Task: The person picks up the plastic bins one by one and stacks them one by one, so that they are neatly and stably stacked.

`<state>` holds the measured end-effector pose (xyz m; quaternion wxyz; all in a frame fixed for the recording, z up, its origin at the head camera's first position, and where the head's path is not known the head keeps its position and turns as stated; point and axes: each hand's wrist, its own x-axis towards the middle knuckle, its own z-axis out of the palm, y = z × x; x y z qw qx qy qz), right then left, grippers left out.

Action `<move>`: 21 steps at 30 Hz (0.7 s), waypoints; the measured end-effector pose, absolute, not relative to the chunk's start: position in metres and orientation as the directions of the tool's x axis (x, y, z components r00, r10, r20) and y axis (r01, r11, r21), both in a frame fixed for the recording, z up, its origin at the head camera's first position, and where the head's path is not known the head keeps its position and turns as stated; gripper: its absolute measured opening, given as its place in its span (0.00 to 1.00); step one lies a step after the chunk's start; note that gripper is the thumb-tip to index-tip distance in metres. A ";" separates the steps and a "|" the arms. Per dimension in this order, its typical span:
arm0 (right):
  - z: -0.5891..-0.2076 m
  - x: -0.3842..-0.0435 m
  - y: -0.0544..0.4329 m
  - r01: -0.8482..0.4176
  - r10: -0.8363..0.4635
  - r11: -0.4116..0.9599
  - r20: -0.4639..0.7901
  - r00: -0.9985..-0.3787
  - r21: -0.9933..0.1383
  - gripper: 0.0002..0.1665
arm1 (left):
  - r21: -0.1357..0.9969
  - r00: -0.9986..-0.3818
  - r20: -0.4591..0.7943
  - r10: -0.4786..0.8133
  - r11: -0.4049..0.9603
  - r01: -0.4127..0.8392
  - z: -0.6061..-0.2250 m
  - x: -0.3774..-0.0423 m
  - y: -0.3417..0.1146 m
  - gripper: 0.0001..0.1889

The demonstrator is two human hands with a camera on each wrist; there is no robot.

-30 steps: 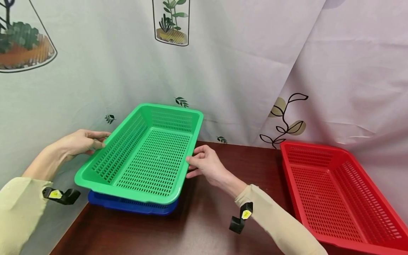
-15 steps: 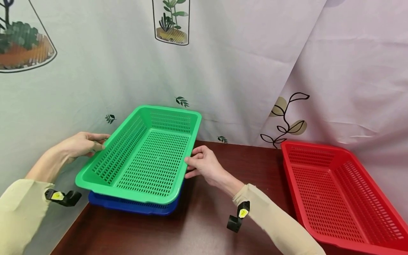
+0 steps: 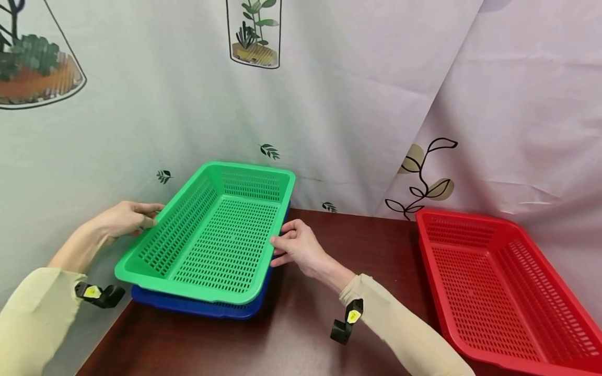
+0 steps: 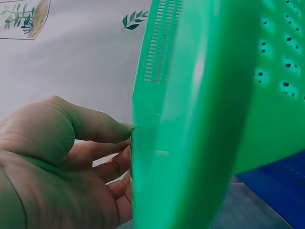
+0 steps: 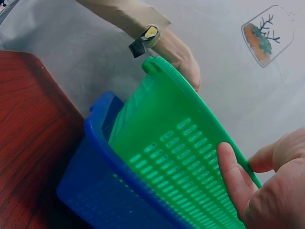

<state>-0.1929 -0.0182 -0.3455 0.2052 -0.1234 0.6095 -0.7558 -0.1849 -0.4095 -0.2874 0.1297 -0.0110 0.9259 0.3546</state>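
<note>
Both hands hold a green perforated plastic basket point(image 3: 226, 237) by the rims of its two long sides. The left hand point(image 3: 124, 219) pinches the left rim, its thumb against the edge in the left wrist view. On the opposite rim, the right hand point(image 3: 301, 248) grips with thumb and fingers; a finger lies along the outer wall in the right wrist view. Beneath sits a blue basket point(image 3: 197, 305) of similar shape, mostly hidden. The green basket is partly inside it, its rim standing above the blue rim point(image 5: 119, 164).
A red perforated basket point(image 3: 489, 297) stands on the right of the dark reddish table point(image 3: 310, 324). A pale fabric backdrop point(image 3: 348, 104) with printed plants hangs right behind the table and along its left side.
The green basket has sunk slightly toward the blue one, both hands going down with it. More of the blue rim shows along the right side. The red basket stays put.
</note>
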 end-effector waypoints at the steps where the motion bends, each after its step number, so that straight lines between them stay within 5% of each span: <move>1: -0.347 -0.193 -0.018 0.160 -0.460 -0.169 -0.066 -0.885 -0.973 0.18 | 0.653 -0.966 -0.246 0.075 0.750 -0.108 -0.289 -0.185 -0.410 0.34; 21: -0.366 -0.196 -0.022 0.178 -0.450 -0.150 -0.094 -0.888 -0.973 0.21 | 0.655 -0.961 -0.270 0.060 0.743 -0.137 -0.308 -0.187 -0.408 0.33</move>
